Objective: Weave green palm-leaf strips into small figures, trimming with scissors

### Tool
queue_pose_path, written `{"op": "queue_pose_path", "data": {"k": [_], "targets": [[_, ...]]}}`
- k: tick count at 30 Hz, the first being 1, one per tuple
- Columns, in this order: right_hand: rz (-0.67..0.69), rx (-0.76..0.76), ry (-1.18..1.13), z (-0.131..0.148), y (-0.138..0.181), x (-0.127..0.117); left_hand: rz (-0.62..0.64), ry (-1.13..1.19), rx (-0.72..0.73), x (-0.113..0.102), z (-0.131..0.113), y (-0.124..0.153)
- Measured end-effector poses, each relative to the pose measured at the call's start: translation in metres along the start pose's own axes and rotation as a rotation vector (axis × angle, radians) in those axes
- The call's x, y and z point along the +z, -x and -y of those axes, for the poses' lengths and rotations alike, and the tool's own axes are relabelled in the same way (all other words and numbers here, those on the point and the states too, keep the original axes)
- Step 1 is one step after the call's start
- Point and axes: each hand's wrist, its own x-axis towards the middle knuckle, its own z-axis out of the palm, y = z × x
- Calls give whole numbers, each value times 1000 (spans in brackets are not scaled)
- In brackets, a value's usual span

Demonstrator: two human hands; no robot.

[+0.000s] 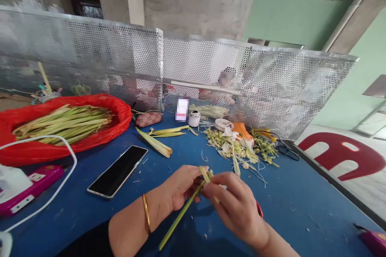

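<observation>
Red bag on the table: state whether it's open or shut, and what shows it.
Open: the red bag has its mouth spread wide, leaving the long green stalks inside exposed.

Before me I had a blue tabletop (289, 209). On its left lay a red plastic bag (123, 116) and, nearer me, a purple power strip (40, 182); nearer the middle I saw a dark-screened phone (119, 172), a chequered pouch (148, 119), loose pale stalks (155, 142) and a white jar (194, 119). Farther right I had a heap of plant trimmings (217, 140).
</observation>
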Motion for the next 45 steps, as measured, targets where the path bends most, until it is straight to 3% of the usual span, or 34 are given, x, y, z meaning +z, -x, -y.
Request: {"op": "queue_pose_path", "data": {"k": [2, 7, 12, 20, 27, 32, 35, 40, 42, 45], "targets": [[27, -110, 60, 1, 2, 7, -22, 87, 7, -4, -4, 1], [52, -185, 197, 2, 1, 17, -141, 216, -16, -8, -11, 3], [92, -225, 249, 1, -1, 22, -153, 325, 3, -7, -13, 2], [27, -336, 333, -2, -6, 19, -203, 492, 29, -13, -17, 0], [-16, -269, 327, 17, -12, 25, -150, 470, 3, -4, -5, -2], [-26, -181, 215, 12, -4, 27, -117, 380, 68, 1, 1, -1], [28, -132, 203, 8, -2, 21, -115, 371, 114, 1, 1, -1], [172, -221, 338, 9, -1, 28, -89, 370, 55, 1, 5, -4], [156, -231, 313, 11, -1, 30, -77, 344, 37, 2, 8, -5], [42, -151, 193, 12, -1, 25, -69, 267, 121, 3, 10, -4]]}}
